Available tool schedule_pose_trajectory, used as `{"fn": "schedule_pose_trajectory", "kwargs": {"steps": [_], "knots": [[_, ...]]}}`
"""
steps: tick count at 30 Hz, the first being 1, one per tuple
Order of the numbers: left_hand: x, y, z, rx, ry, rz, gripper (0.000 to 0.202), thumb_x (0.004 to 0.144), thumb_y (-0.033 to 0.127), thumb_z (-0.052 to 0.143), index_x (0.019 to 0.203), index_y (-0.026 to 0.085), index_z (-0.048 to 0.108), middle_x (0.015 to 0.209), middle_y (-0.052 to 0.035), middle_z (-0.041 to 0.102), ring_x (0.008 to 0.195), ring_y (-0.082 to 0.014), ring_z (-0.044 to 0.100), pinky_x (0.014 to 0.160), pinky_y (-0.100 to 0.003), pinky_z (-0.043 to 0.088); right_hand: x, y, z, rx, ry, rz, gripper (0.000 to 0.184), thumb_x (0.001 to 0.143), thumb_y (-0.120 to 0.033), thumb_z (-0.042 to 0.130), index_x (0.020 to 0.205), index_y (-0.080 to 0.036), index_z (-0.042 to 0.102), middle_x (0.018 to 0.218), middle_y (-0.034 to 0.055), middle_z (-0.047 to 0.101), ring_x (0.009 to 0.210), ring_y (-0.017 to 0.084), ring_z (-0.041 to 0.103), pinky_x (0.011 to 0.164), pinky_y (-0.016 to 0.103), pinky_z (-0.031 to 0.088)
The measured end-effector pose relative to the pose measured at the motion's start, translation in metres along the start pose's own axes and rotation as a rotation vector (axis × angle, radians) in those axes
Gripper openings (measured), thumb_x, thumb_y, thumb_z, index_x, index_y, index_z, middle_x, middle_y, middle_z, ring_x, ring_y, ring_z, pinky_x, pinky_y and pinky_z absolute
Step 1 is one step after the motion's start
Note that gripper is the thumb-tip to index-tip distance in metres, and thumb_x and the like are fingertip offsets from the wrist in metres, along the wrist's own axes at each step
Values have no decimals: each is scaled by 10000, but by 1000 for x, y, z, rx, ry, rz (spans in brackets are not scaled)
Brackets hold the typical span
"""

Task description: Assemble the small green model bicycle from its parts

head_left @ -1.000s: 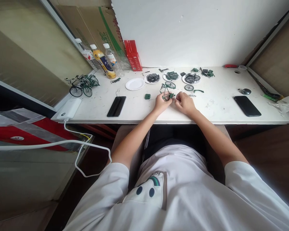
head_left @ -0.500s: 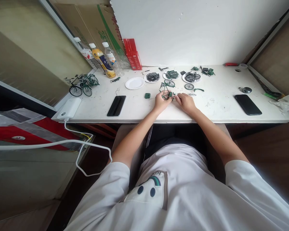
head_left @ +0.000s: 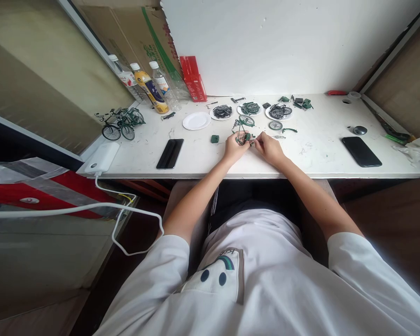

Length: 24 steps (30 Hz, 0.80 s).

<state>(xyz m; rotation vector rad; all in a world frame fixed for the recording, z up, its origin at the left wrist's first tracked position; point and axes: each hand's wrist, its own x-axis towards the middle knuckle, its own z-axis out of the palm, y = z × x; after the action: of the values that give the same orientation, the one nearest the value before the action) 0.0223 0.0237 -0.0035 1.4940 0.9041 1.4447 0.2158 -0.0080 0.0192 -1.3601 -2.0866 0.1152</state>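
My left hand (head_left: 235, 148) is closed on a green model bicycle (head_left: 242, 128), partly built, with one wheel standing out on the far side. Close against it, my right hand (head_left: 270, 147) has its fingers pinched at the near right end of the model; what is between those fingertips is too small to make out. A loose green wheel (head_left: 276, 125) and a green curved part (head_left: 290, 130) lie just beyond my right hand. To the left of my left hand sits a small green block-shaped part (head_left: 214, 139).
Paper plates hold black parts (head_left: 222, 111), green parts (head_left: 251, 108) and wheels (head_left: 280, 111); one white plate (head_left: 196, 121) is bare. Finished model bicycles (head_left: 119, 125) stand left. Phones (head_left: 170, 154) (head_left: 361, 152) lie on either side. Bottles (head_left: 149, 88) and a red box (head_left: 193, 79) stand behind.
My right hand's fingers have drawn slightly tighter and shifted a little at the model. My left hand keeps its hold on the model bicycle in the same place.
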Motion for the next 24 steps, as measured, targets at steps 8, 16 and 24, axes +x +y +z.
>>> {"fn": "schedule_pose_trajectory", "kwargs": {"steps": [8, 16, 24], "knots": [[-2, 4, 3, -19, -30, -3, 443, 788, 286, 901, 1183, 168, 740, 1173, -152, 830, 1044, -261, 836, 1028, -419, 671, 0, -6, -5, -152, 0, 25, 526, 1156, -587, 269, 969, -222, 598, 862, 148, 761, 731, 299, 668, 645, 356, 315], [-1, 3, 2, 36, 4, 20, 438, 787, 285, 903, 1182, 178, 746, 1228, -154, 811, 1092, -265, 816, 1046, -415, 655, -4, -8, -6, 40, 20, 22, 506, 1103, -695, 384, 1192, -224, 546, 873, 92, 765, 695, 283, 665, 631, 361, 390], [2, -4, 1, -7, 8, -5, 458, 805, 275, 866, 1228, 178, 720, 1213, -144, 815, 1046, -242, 828, 1018, -393, 661, -2, 3, 1, 27, 11, -21, 520, 1123, -682, 329, 1181, -220, 560, 1043, 160, 812, 777, 303, 713, 644, 356, 400]]}}
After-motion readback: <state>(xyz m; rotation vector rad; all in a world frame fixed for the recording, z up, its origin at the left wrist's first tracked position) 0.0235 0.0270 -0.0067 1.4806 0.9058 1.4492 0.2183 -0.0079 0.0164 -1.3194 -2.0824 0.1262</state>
